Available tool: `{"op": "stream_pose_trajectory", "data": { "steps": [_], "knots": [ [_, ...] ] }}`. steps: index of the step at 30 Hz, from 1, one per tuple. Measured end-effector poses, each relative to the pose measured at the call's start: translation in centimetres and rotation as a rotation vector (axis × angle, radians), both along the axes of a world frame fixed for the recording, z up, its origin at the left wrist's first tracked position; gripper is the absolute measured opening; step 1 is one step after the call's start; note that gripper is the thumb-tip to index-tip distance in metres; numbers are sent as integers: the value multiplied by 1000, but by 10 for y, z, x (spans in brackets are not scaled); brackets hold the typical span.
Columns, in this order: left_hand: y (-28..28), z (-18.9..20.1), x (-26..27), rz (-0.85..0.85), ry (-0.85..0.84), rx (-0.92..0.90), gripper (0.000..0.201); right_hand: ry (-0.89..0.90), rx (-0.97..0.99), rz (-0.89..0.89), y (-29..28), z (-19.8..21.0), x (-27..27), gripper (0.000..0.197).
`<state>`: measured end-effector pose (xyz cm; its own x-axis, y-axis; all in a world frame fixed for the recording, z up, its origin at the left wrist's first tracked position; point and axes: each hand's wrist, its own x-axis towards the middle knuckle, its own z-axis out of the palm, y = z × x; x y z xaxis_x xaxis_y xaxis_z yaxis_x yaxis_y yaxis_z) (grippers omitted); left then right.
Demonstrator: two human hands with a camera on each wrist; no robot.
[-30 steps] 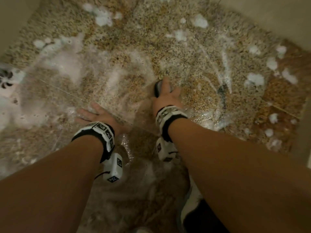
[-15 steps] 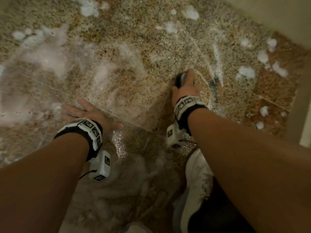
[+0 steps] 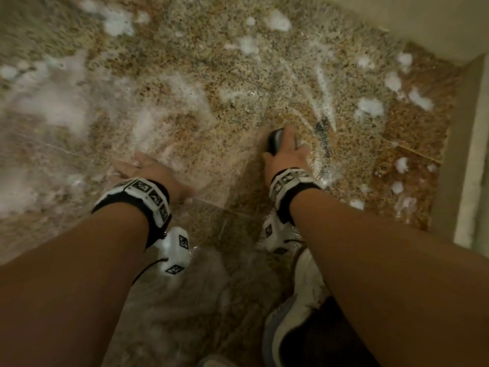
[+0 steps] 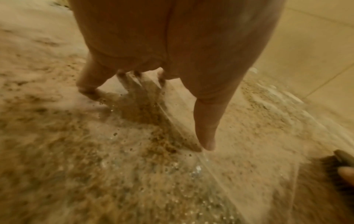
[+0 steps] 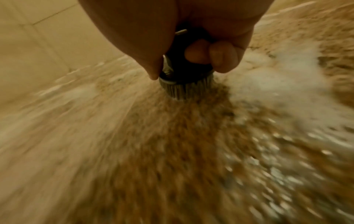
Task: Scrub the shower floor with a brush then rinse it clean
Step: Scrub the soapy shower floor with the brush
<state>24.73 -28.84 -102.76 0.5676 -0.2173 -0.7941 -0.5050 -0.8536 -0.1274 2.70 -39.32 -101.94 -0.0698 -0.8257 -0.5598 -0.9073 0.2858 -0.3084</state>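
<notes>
On the soapy shower floor [image 3: 201, 107] the brush [image 3: 275, 140], gripped by the right hand [image 3: 287, 154] with fingers curled round it, has slid rightward toward unscrubbed foam, while the left hand [image 3: 148, 168] stays braced, fingers spread, so scrubbing continues, rinsing still ahead

dim warm light is falling on the pale tiled wall [image 3: 423, 19], which is meeting a raised beige curb [image 3: 473, 144] at the far right corner.
</notes>
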Motion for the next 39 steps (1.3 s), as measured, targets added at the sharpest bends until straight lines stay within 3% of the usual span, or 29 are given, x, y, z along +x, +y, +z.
{"op": "stream_pose_trajectory", "data": {
  "steps": [2, 4, 7, 9, 12, 15, 19, 21, 24, 26, 28, 33, 38, 39],
  "knots": [
    [2, 2, 1, -19, -20, 19, 155, 18, -19, -54, -15, -4, 12, 74],
    [2, 4, -1, -82, -38, 21, 150, 2, -43, 16, -14, -8, 32, 74],
    [5, 7, 4, -95, -7, 9, 141, -47, -17, 450, 17, -8, 85, 70],
    [13, 5, 15, -106, 21, -14, 123, -94, 61, 726, 45, -5, 115, 67],
    [31, 8, 39, -130, 86, -103, 102, -92, 62, 981, 47, -9, 124, 73],
    [58, 13, 62, -7, 4, -226, 80, -34, 44, 821, -4, -12, 124, 77],
    [99, 10, 81, 183, -82, -154, 91, 49, -12, 568, -22, -4, 148, 81],
    [110, 6, 79, 268, -67, -160, 96, 18, 17, 669, 10, -3, 165, 82],
    [120, 1, 69, 344, -47, -195, 105, -67, 37, 1060, 70, -11, 183, 82],
    [124, -1, 63, 362, -39, -191, 109, -65, 47, 1202, 78, -16, 192, 81],
    [127, 3, 59, 382, -40, -208, 105, -33, 52, 1189, 54, -18, 199, 79],
    [131, 18, 54, 456, -63, -256, 97, 98, 63, 954, -11, 6, 221, 79],
    [117, 9, 41, 441, -67, -251, 97, 182, -34, 1198, 17, -10, 211, 82],
    [109, 10, 37, 446, -50, -250, 96, 169, -24, 1177, 14, -12, 211, 80]
  ]
}}
